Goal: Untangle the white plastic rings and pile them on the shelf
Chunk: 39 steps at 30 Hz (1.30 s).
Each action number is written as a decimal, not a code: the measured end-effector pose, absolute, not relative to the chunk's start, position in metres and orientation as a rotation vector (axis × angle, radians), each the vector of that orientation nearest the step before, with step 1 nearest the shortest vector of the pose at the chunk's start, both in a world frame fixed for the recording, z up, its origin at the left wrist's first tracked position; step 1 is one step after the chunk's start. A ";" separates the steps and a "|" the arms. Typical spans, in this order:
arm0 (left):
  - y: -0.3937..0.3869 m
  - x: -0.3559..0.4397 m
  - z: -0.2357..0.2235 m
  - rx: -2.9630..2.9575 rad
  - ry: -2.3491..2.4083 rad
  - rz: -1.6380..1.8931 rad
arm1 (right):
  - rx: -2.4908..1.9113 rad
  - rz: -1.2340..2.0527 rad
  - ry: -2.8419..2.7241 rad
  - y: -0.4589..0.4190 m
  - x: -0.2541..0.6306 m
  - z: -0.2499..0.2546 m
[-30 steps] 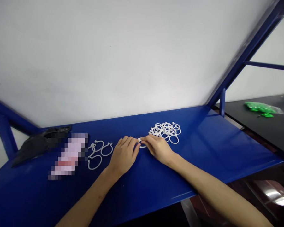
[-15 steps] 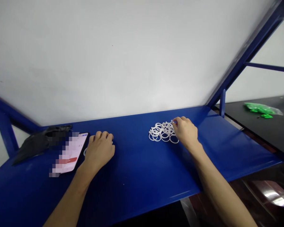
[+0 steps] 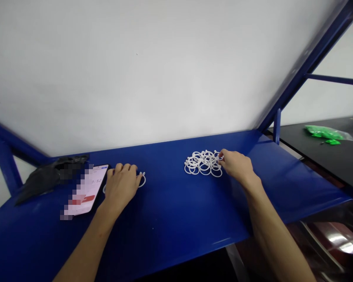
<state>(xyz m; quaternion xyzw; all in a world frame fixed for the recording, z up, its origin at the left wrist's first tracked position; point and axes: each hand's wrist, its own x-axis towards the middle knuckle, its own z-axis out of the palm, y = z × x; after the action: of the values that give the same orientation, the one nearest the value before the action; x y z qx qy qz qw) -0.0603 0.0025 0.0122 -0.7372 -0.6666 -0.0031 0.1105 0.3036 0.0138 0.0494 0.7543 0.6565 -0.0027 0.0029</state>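
Thin white rings with small knobs [image 3: 205, 169] lie in an overlapping pile on the blue tabletop. At the right edge of this pile, the thumb and fingers of my right hand [image 3: 238, 166] are pinched together on a white ring. My left hand [image 3: 122, 186] is palm down, fingers curled, beside the phone. From under its thumb side sticks out another white ring with a knob [image 3: 144, 181], against the thumb. Part of a white loop [image 3: 104, 189] shows on the hand's other side. Whatever else lies beneath the left palm is hidden.
A lit phone [image 3: 91, 190], partly pixelated, lies left of my left hand. Behind it is a crumpled black bag [image 3: 39, 182]. Blue frame bars [image 3: 306, 74] rise at both sides before a pale wall. On a black table [image 3: 338, 156] at right sits a clear bag of green pieces [image 3: 325, 132].
My right hand has shifted slightly right along the pile's edge. My left hand has moved a little left, and more of the ring beside its thumb now shows.
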 end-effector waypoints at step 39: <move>-0.026 0.014 -0.013 -2.581 -1.648 -1.600 | 1.406 -0.345 3.480 -0.024 0.198 -0.007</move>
<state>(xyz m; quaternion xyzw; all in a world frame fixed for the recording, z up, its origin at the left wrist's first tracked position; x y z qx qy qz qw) 0.0137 -0.0265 -0.0133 -0.7378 -0.4713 -0.4574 -0.1560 0.1983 -0.0244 -0.0071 0.3549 0.8782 -0.0871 -0.3087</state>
